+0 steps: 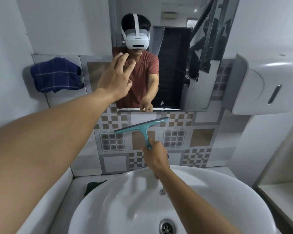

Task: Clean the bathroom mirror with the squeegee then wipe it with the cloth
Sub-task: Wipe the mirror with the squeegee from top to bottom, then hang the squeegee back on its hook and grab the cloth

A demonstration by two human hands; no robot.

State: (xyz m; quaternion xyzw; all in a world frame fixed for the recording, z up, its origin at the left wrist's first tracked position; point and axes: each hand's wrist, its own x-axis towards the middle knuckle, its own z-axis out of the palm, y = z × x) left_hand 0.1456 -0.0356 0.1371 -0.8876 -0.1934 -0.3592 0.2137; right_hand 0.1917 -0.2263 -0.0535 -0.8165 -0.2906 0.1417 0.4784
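The bathroom mirror (pixel 174 53) hangs on the wall above the sink and reflects a person in a headset and red shirt. My right hand (pixel 156 156) grips the handle of a teal squeegee (pixel 140 126), whose blade tilts up to the right, just below the mirror's bottom edge, against the tiled wall. My left hand (pixel 116 77) is raised in front of the mirror's lower left part, fingers spread, holding nothing. A dark blue checked cloth (pixel 55 75) hangs on the wall to the left of the mirror.
A white sink (pixel 108 200) with drain (pixel 167 228) lies below my arms. A dark green rag (pixel 91 186) sits on the ledge at its left rim. A white paper dispenser (pixel 264 85) juts out on the right wall. Patterned tiles (pixel 112 141) cover the wall under the mirror.
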